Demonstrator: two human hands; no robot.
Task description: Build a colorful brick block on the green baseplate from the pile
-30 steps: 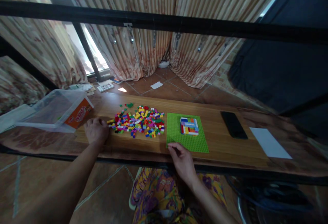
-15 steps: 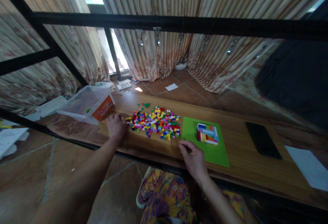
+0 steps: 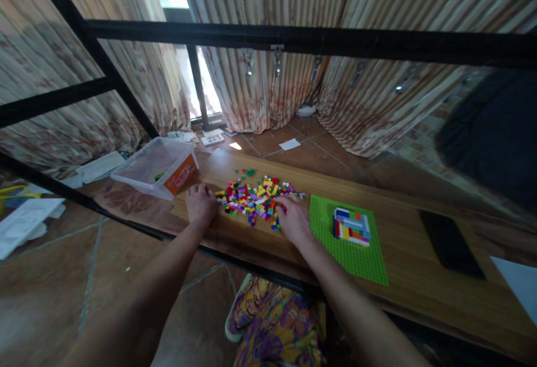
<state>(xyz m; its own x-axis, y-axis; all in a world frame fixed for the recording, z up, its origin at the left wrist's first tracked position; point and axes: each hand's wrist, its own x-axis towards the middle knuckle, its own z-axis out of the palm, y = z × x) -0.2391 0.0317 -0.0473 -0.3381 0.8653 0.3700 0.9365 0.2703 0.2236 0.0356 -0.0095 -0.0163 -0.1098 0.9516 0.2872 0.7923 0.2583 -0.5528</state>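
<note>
A spread of small, many-coloured toy building bricks (image 3: 251, 202) lies on the wooden tabletop. At its left end rests my left hand (image 3: 201, 203), fingers curled down onto the wood; whatever they may hold is hidden. My right hand (image 3: 296, 219) reaches over the right side of the spread. Its thumb and index finger are slightly apart among red and pink bricks, and the other fingers are partly hidden. Just right of that hand lies a green baseplate (image 3: 350, 263). On the plate sits a low rectangular brick build (image 3: 352, 227) in white, blue, red, yellow and orange.
A clear plastic box (image 3: 140, 168) with an orange label stands at the table's left end, something green inside. A black flat object (image 3: 451, 244) and white paper (image 3: 518, 286) lie to the right. A black metal bar (image 3: 293, 40) crosses beyond the table.
My right hand has moved from the near edge, beside the baseplate, forward and left into the loose bricks. My left hand stays beside the bricks. The whole view has shifted slightly.
</note>
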